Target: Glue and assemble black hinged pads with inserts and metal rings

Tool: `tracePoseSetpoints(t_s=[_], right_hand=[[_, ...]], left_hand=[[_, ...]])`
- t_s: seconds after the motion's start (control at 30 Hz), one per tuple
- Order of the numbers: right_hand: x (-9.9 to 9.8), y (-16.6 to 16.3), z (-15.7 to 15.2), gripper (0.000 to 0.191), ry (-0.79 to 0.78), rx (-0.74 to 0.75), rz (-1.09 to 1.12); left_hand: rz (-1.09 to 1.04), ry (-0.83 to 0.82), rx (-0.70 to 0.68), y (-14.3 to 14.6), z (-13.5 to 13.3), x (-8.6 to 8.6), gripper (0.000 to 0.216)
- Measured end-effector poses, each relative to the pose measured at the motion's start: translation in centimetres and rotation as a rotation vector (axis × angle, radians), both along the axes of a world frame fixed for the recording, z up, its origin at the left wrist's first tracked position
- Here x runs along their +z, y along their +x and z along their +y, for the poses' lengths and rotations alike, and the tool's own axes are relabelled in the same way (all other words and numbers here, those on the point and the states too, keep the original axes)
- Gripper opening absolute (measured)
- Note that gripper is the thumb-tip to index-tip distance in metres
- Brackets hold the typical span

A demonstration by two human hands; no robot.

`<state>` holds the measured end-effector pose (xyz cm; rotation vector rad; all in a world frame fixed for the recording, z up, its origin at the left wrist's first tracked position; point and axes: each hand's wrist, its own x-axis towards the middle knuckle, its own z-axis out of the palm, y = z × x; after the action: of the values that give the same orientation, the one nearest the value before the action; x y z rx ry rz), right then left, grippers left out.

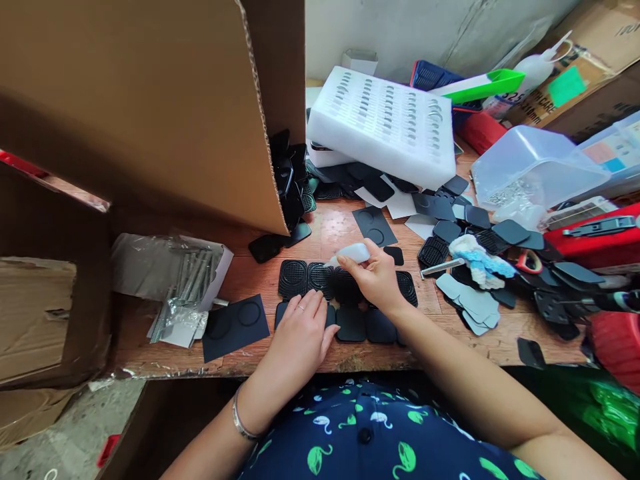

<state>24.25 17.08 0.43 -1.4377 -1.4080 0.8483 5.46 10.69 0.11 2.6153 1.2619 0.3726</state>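
Note:
Two rows of black square pads lie side by side on the wooden table [327, 230]. The far row has ridged pads [293, 278]; the near row has smooth ones [351, 325]. Wrapped around a small white squeeze bottle [356, 253], my right hand [376, 275] tilts its nozzle down to the left, over a ridged pad [319, 277]. Whether the tip touches the pad I cannot tell. My left hand [306, 325] rests flat on the near row with its fingers stretched out, covering part of the pads there. My right hand hides some ridged pads.
A tall cardboard sheet [150, 120] stands at the left. Nearby lie a box of long screws [197, 277] and a black card [237, 327]. A white foam block [383, 127] sits at the back. Loose black plates, a clear bin [537, 167] and a blue-white cloth [481, 260] crowd the right.

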Motion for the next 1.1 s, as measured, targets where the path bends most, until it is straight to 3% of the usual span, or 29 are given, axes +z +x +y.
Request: tracePoseSetpoints(t_s=[0.13, 0.37, 0.7, 0.97, 1.1], right_hand=[[0.2, -1.6, -1.1, 0.027, -0.048, 0.07, 0.145], [-0.6, -4.8, -1.1, 0.025, -0.042, 0.148, 0.078], [-0.2, -4.4, -1.2, 0.02, 0.034, 0.184, -0.061], [-0.9, -4.0, 2.1, 0.03, -0.048, 0.092, 0.16], [-1.2, -4.8, 3.2, 0.03, -0.023, 0.101, 0.148]], left_hand=[[-0.08, 0.026, 0.085, -1.5, 0.0, 0.4, 0.042], [0.021, -0.026, 0.17, -3.5, 0.2, -0.4, 0.037], [0.067, -0.039, 0.179, -3.1, 0.2, 0.2, 0.04], [0.089, -0.044, 0.168, -2.9, 0.4, 0.5, 0.04], [0.081, -0.043, 0.175, -2.9, 0.5, 0.5, 0.037]])
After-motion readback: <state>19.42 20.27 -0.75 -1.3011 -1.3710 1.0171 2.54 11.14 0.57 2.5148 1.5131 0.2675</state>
